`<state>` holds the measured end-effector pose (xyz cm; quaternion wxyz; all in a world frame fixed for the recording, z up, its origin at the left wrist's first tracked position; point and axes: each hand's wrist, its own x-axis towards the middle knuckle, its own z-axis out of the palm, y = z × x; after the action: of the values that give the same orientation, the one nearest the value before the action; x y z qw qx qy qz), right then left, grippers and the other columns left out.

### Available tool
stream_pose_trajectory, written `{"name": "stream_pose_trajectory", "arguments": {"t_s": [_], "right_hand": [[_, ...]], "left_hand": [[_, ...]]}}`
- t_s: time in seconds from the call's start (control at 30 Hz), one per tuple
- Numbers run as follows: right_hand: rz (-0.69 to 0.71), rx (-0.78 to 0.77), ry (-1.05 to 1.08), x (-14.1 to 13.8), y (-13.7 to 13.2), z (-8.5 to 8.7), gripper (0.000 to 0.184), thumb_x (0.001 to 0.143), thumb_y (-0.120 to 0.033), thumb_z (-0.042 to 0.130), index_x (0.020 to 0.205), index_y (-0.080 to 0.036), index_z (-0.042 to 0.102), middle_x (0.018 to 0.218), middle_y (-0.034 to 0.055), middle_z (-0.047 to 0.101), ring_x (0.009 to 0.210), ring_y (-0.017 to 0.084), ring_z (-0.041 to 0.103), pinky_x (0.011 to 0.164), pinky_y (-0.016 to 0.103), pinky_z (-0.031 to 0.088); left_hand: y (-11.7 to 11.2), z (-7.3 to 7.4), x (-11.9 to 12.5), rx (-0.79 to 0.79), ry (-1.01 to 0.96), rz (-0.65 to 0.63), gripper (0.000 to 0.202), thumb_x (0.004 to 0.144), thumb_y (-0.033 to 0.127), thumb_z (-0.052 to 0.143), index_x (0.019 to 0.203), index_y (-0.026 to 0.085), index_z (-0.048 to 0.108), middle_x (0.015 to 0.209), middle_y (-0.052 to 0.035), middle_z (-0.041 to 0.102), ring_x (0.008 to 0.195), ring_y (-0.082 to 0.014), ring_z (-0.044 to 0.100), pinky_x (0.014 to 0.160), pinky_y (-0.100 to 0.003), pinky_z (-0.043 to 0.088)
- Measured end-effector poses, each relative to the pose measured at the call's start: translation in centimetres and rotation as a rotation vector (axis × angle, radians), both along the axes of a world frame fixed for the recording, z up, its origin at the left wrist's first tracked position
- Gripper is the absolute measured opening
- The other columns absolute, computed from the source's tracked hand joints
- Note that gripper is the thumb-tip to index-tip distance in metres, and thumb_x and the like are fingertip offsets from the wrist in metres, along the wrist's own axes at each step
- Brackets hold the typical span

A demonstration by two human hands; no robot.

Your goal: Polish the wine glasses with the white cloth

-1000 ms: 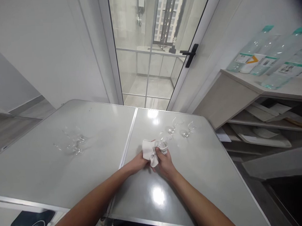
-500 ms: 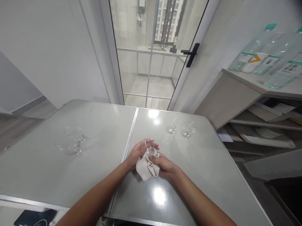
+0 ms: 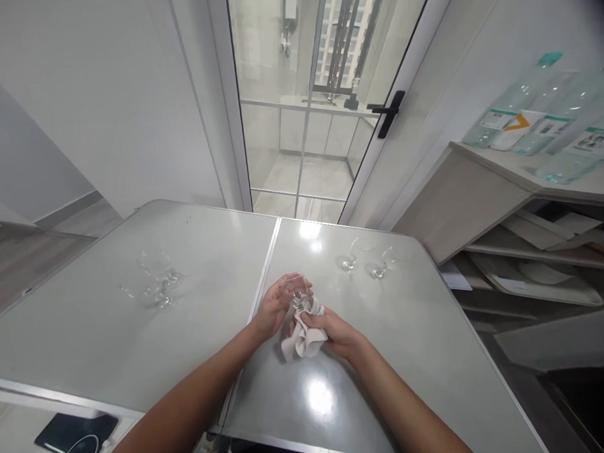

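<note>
Above the table's middle seam, my left hand (image 3: 272,309) is wrapped round the bowl of a clear stemmed glass (image 3: 295,288). My right hand (image 3: 335,328) grips a whitish cloth (image 3: 307,340) bunched against the lower part of the same glass, so its stem and foot are hidden. Loose folds of the cloth hang below the fingers. To the right on the table stand two more clear glasses, a nearer-centre glass (image 3: 348,264) and an outer glass (image 3: 378,272). A small cluster of similar glasses (image 3: 162,296) is on the left half.
The grey table (image 3: 213,370) has a metal seam down its middle. Beyond it is a glazed door with a black handle (image 3: 390,112). Several plastic bottles (image 3: 497,118) stand on a wooden shelf unit (image 3: 431,214) at the right. A dark tablet-like device (image 3: 73,437) lies lower left.
The glass has turned in my hands, its rim now facing more toward me. The cloth has shifted slightly right with my right hand, and its folds hang differently. The view moved a little.
</note>
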<state>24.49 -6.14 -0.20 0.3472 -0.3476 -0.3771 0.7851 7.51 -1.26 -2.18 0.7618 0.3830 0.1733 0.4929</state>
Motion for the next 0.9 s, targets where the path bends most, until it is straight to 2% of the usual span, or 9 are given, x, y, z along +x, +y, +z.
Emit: {"name": "stream_pose_trajectory", "arguments": {"t_s": [0.1,0.23,0.3,0.37,0.5,0.6,0.67,0.73,0.9], "right_hand": [[0.032,0.157,-0.174,0.6,0.3,0.4,0.037,0.088,-0.053,0.071,0.088,-0.016,0.067,0.082,0.0072,0.07,0.072,0.02,0.063,0.069,0.032,0.05],[-0.254,0.666,-0.699,0.0,0.6,-0.4,0.029,0.091,-0.045,0.062,0.079,-0.019,0.063,0.078,0.0057,0.066,0.074,0.02,0.057,0.073,0.032,0.046],[-0.336,0.768,-0.784,-0.4,0.6,-0.7,0.027,0.09,-0.044,0.063,0.077,-0.02,0.062,0.081,0.0072,0.066,0.079,0.022,0.056,0.077,0.035,0.046],[-0.309,0.62,-0.652,-0.5,0.6,-0.8,0.033,0.091,-0.049,0.063,0.078,-0.019,0.062,0.078,0.007,0.066,0.074,0.021,0.056,0.075,0.035,0.047],[-0.072,0.08,-0.103,0.1,0.5,-0.3,0.043,0.086,-0.059,0.071,0.084,-0.016,0.065,0.074,0.0061,0.066,0.066,0.02,0.062,0.068,0.034,0.05],[0.118,-0.083,0.166,0.6,0.3,0.1,0.046,0.082,-0.06,0.074,0.078,-0.016,0.065,0.073,0.0057,0.065,0.066,0.021,0.063,0.068,0.035,0.052],[0.145,-0.07,0.209,0.6,0.2,0.2,0.044,0.081,-0.058,0.076,0.079,-0.015,0.066,0.075,0.0061,0.066,0.067,0.021,0.064,0.069,0.036,0.053],[0.092,0.019,0.127,0.4,0.3,-0.1,0.042,0.082,-0.056,0.077,0.084,-0.015,0.067,0.077,0.0069,0.068,0.068,0.021,0.065,0.07,0.035,0.052],[-0.166,0.42,-0.348,-0.4,0.6,-1.2,0.034,0.089,-0.05,0.071,0.082,-0.017,0.068,0.072,0.0027,0.066,0.066,0.018,0.058,0.069,0.031,0.047]], "left_hand": [[0.0,0.0,0.1,0.045,0.035,0.037,0.054,0.087,0.047,0.077,0.13,0.017,0.063,0.125,-0.017,0.069,0.11,-0.0293,0.069,0.098,-0.044,0.051],[0.0,0.3,0.2,0.156,0.117,0.14,0.051,0.087,0.045,0.078,0.129,0.021,0.062,0.128,-0.0147,0.066,0.115,-0.0297,0.066,0.103,-0.045,0.047],[0.0,0.4,0.1,0.184,0.126,0.172,0.051,0.087,0.046,0.078,0.128,0.021,0.062,0.128,-0.0144,0.066,0.115,-0.0296,0.065,0.104,-0.045,0.046],[0.0,0.6,0.0,0.178,0.105,0.165,0.053,0.086,0.048,0.078,0.129,0.021,0.062,0.127,-0.015,0.066,0.113,-0.0295,0.066,0.102,-0.045,0.048],[-0.1,0.8,-0.1,0.085,0.018,0.06,0.058,0.085,0.051,0.079,0.13,0.018,0.063,0.126,-0.0163,0.067,0.11,-0.0295,0.068,0.1,-0.045,0.05],[-0.2,0.9,-0.2,0.011,-0.043,-0.009,0.063,0.081,0.053,0.082,0.129,0.016,0.064,0.127,-0.017,0.067,0.11,-0.0304,0.068,0.103,-0.047,0.049],[-0.1,0.9,-0.3,-0.012,-0.068,-0.021,0.065,0.08,0.053,0.082,0.129,0.015,0.064,0.127,-0.0171,0.067,0.109,-0.0298,0.068,0.103,-0.046,0.049],[0.0,0.8,-0.4,-0.01,-0.082,-0.017,0.064,0.081,0.052,0.083,0.129,0.016,0.064,0.126,-0.0163,0.067,0.109,-0.0284,0.068,0.102,-0.044,0.05],[0.2,0.6,-0.3,0.075,-0.04,0.029,0.059,0.082,0.048,0.082,0.129,0.018,0.064,0.126,-0.0151,0.066,0.108,-0.0273,0.067,0.099,-0.041,0.05]]}}
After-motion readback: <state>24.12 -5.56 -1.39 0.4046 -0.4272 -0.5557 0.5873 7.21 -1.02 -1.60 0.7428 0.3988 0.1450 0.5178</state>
